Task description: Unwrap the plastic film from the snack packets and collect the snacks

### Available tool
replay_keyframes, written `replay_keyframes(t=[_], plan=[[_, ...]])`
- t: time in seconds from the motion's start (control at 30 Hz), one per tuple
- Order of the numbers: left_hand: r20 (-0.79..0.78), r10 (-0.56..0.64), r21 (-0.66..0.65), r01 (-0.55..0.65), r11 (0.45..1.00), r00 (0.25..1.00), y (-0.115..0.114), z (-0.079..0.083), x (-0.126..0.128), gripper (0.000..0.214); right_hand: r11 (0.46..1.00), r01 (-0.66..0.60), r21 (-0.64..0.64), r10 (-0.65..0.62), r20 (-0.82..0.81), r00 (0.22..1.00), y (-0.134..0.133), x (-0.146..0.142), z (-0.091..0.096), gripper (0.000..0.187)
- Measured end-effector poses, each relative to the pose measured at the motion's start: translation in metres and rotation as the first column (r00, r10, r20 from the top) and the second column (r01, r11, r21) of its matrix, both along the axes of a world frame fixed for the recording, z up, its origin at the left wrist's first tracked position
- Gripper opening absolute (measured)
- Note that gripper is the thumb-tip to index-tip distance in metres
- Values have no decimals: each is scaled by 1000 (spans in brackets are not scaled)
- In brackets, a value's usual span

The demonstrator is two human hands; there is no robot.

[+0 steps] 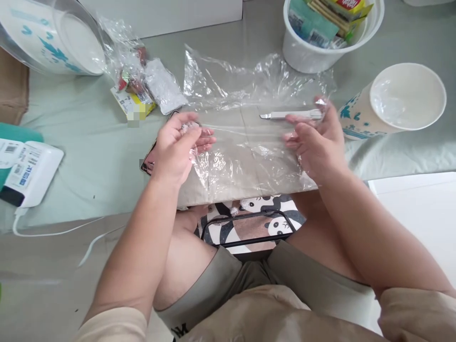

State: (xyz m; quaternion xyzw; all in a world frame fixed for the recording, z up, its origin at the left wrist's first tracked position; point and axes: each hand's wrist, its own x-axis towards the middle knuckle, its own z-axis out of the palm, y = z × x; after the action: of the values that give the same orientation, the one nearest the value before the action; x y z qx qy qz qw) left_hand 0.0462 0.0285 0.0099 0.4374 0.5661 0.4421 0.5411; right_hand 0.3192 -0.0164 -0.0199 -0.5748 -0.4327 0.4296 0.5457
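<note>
A clear plastic sheet or bag (245,142), crinkled and glossy, stretches between my two hands above the table's front edge. My left hand (180,145) is closed on its left side, thumb against the fingers. On the right side, my right hand (317,137) grips the film with curled fingers. A white utility knife (278,115) with its blade tip out lies level beside my right fingers; whether they touch it I cannot tell. Partly hidden behind my left hand is a phone-like object (149,159) with a dark rim.
A paper tub (356,111) stands at right, a white tub (309,59) of snack packets behind. Wrapped packets (133,102) and a tipped tub (60,42) in clear plastic are at left. A white device (39,171) trails a cable. A panda-print stool (249,228) shows between my legs.
</note>
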Motion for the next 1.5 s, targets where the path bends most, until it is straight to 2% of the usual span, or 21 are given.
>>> replay_keyframes(t=[0.1,0.17,0.23,0.3,0.37,0.4,0.47,0.57,0.63,0.7,0.8,0.9,1.07,1.17,1.23,1.3,1.37,1.43,1.5], plan=[[-51,-58,-39,56,998,997,-1,1,-4,19,990,-97,-100,94,-39,995,3,1,0,28],[-92,-57,-47,53,998,994,0,2,-7,17,986,-105,-128,108,16,994,3,2,2,18],[-116,-63,-37,59,998,991,1,3,-11,18,989,-95,-115,106,92,990,3,4,4,16],[-123,-69,-6,69,998,990,3,5,-14,20,993,-103,-52,109,130,985,1,6,6,24],[-111,-67,42,72,997,992,4,6,-15,24,990,-121,68,112,121,986,-1,9,8,33],[-101,-67,62,73,995,993,5,7,-16,26,982,-127,138,111,120,987,-2,10,10,31],[-75,-61,82,67,994,995,7,6,-16,28,950,-148,274,109,153,982,-7,10,15,21],[-33,-53,64,55,996,998,11,4,-18,33,888,-229,398,120,281,952,-14,10,21,45],[1,-43,37,43,998,999,15,2,-21,38,874,-275,401,91,420,903,-16,11,23,47],[33,-33,9,32,999,999,19,1,-23,39,878,-306,369,48,568,821,-15,11,23,44],[92,-24,-13,25,1000,996,23,3,-23,33,857,-390,337,43,708,705,-13,11,20,44],[116,-6,-37,10,999,993,26,4,-23,37,822,-474,316,71,768,636,-13,5,16,44],[81,43,-62,-38,997,996,30,-4,-29,46,806,-570,158,188,845,500,-24,-7,12,39],[85,86,-25,-84,996,993,30,-5,-32,43,775,-626,82,233,884,405,-28,-6,9,34],[88,118,-29,-115,993,989,26,1,-31,37,751,-659,40,277,887,370,-28,-2,8,30],[101,122,-66,-116,991,987,21,11,-28,31,735,-678,12,320,875,363,-28,3,7,29],[127,80,-87,-69,994,989,14,19,-24,37,723,-691,5,366,846,388,-26,8,8,27],[161,38,-92,-24,995,986,9,24,-22,46,715,-697,55,393,793,466,-23,14,11,26],[192,7,-92,11,996,981,7,25,-22,54,749,-633,196,337,710,619,-19,19,13,37]])
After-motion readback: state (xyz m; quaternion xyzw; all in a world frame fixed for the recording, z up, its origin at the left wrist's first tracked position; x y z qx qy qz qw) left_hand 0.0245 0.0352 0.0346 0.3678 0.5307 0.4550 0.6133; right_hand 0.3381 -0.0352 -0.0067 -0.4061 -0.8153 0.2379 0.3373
